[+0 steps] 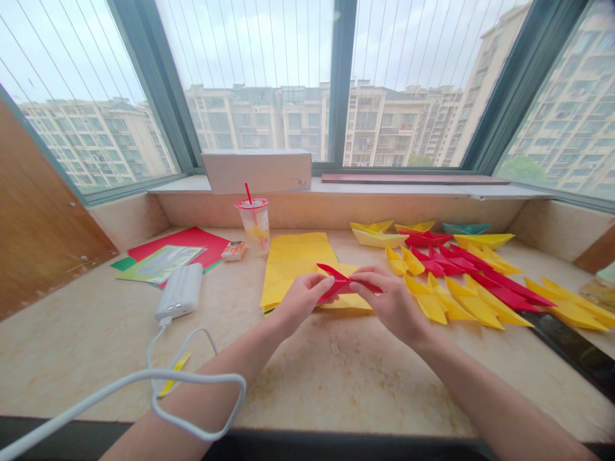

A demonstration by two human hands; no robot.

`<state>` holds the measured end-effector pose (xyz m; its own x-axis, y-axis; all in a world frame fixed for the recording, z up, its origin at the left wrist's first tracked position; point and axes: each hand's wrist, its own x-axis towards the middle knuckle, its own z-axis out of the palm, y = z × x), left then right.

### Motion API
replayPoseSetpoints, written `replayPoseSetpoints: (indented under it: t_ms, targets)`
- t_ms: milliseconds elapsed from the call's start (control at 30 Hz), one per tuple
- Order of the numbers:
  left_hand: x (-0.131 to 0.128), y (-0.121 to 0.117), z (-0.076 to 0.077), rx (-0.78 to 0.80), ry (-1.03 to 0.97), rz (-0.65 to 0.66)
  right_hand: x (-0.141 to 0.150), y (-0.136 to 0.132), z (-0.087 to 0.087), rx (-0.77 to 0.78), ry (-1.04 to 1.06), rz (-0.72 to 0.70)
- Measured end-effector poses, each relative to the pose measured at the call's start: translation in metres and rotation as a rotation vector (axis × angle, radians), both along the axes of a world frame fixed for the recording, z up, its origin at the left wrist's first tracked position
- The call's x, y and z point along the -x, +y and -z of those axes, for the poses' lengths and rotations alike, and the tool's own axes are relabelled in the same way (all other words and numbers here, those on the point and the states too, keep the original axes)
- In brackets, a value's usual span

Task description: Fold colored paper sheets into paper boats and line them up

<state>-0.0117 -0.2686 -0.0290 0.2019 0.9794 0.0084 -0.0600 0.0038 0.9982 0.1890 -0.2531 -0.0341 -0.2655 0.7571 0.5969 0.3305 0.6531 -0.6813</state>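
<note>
Between my two hands is a red folded paper piece [339, 285], held up over yellow sheets. My left hand [303, 296] pinches its left end between thumb and fingers. On the other side, my right hand [384, 294] grips the right end with thumb and forefinger. Part of the red paper is covered by my fingers, so its full shape cannot be made out. Beneath it lies a stack of yellow paper [300, 253]. Right of my right hand, yellow folded paper shapes [430, 298] and red folded paper shapes [442, 261] lie in rows.
Behind these stand paper boats [379, 237]. A lidded plastic cup [254, 224] with a straw and a small orange box [234, 251] stand left of the stack. A white power bank [180, 291] trails a white cable [192, 376] across my left forearm. A dark phone-like slab [571, 346] lies right.
</note>
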Motion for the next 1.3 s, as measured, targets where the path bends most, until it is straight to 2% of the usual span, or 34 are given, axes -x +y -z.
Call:
replayPoseSetpoints:
  t_ms: [133,267,533,700,1000,1133,1300]
  targets:
    - [0.0003,-0.0013,0.0010,0.011,-0.076,0.087,0.0008,-0.0007,0.0025,-0.014,-0.019,-0.014]
    - [0.0009,-0.0022,0.0008,0.006,-0.097,0.114,0.0005,-0.0020,0.0035,0.000,-0.054,-0.022]
    - [-0.0041,-0.0072,-0.0048,-0.058,-0.065,0.086,0.0028,-0.0049,0.0036,-0.005,-0.054,-0.046]
    - [-0.0044,-0.0068,-0.0030,-0.072,-0.033,0.091,0.0048,-0.0063,0.0038,-0.003,-0.052,-0.068]
    - [-0.0050,-0.0062,-0.0026,-0.030,-0.061,0.006,0.0056,-0.0075,0.0043,0.009,-0.061,-0.099]
    - [-0.0057,-0.0061,-0.0048,-0.056,-0.104,0.028,0.0045,-0.0064,0.0044,0.078,-0.015,-0.113]
    - [-0.0040,-0.0032,-0.0016,-0.059,-0.117,0.050,0.0017,-0.0032,0.0050,0.253,0.139,-0.136]
